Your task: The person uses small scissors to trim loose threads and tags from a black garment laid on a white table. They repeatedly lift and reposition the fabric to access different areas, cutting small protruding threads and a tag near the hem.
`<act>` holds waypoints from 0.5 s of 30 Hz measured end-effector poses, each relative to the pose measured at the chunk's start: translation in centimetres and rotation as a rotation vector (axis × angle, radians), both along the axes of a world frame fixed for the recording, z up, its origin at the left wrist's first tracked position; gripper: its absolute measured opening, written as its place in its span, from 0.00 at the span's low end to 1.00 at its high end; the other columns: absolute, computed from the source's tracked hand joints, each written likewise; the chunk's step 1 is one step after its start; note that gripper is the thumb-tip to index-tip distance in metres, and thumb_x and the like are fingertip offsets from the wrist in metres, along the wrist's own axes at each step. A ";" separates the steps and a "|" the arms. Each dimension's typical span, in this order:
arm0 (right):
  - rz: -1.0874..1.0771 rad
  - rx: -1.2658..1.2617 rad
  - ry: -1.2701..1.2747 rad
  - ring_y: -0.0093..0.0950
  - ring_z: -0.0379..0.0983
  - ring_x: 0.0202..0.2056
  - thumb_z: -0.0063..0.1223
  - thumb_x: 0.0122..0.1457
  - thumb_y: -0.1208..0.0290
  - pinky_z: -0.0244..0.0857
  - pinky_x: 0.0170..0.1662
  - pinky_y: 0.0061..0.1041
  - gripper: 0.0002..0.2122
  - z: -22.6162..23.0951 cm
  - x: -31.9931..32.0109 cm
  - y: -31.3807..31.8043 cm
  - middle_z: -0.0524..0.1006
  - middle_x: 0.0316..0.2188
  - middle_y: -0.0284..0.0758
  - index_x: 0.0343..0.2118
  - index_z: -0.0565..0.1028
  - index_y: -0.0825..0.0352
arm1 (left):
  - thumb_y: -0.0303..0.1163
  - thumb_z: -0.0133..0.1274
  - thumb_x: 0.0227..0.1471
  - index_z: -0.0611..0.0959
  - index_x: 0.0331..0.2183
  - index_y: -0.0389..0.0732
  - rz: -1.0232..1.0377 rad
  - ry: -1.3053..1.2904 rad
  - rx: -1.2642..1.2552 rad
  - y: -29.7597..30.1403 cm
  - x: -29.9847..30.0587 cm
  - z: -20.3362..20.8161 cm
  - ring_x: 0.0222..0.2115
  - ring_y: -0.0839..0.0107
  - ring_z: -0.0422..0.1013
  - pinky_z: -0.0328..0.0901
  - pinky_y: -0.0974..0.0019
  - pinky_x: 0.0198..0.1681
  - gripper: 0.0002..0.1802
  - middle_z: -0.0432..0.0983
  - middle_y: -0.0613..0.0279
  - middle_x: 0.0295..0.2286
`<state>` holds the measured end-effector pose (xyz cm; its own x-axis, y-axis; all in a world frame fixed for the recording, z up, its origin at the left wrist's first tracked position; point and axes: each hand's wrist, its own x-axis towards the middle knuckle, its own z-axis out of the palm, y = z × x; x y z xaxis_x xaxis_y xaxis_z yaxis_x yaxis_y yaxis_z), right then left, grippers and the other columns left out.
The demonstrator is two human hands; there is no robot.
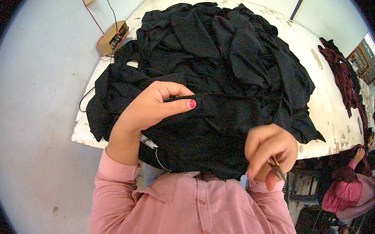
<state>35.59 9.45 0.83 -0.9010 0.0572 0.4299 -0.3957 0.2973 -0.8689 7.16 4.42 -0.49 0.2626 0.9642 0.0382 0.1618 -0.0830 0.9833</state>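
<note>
My left hand (pixel 152 104) pinches a folded edge of black cloth (pixel 197 135) between thumb and fingers, lifting it toward me. The cloth hangs over the table's near edge and reaches my lap. In my right hand (pixel 270 148) is a small pair of metal thread snips (pixel 277 170), tucked in the palm with the blades pointing down and back. Its fingers curl close to the cloth's right side and are slightly blurred; whether they also grip the cloth is hard to tell. A white thread (pixel 159 158) trails beside my left wrist.
A big heap of black garments (pixel 191 35) covers most of the white table (pixel 321 128). At the back left a cardboard box (pixel 105 45) with wires stands by the wall. Dark maroon cloth (pixel 344 81) lies to the right, and another person (pixel 346 193) in pink sits at lower right.
</note>
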 end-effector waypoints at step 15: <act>-1.156 1.003 0.218 0.26 0.69 0.22 0.62 0.46 0.69 0.62 0.24 0.24 0.19 -1.8 -4.9 -1.3 0.77 0.30 0.30 0.45 0.77 0.61 | 0.32 0.57 0.54 0.84 0.36 0.35 -0.062 -0.181 -0.052 -1.2 -0.1 0.9 0.28 0.87 0.68 0.62 0.81 0.32 0.11 0.78 0.72 0.28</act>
